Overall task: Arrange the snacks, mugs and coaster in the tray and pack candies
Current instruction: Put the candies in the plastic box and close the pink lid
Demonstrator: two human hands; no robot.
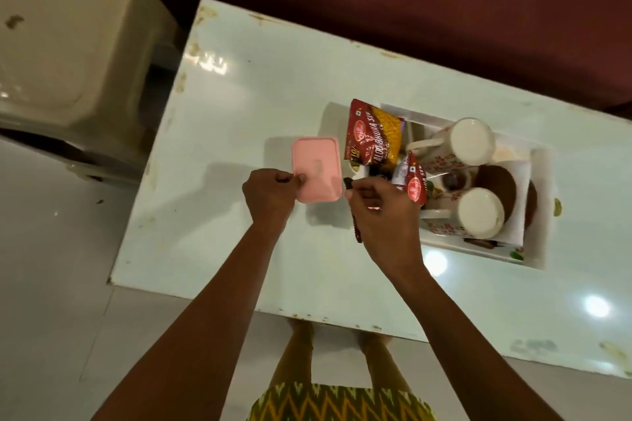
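Observation:
A pink lidded box [317,168] lies on the white table, left of the white tray [542,208]. My left hand [270,196] pinches the box's near left edge. My right hand [383,215] is closed at the box's right side, with a dark wrapped candy [355,231] showing under its fingers. In the tray stand two red snack packets [372,135] [412,183], two white floral mugs [461,147] [475,214] upside down, and a brown round coaster [497,179] on white paper.
The white table [239,113] has chipped edges; its near edge runs just above my feet. A cream plastic chair [68,44] stands at the left, beyond the table's end. A dark red surface lies behind the table.

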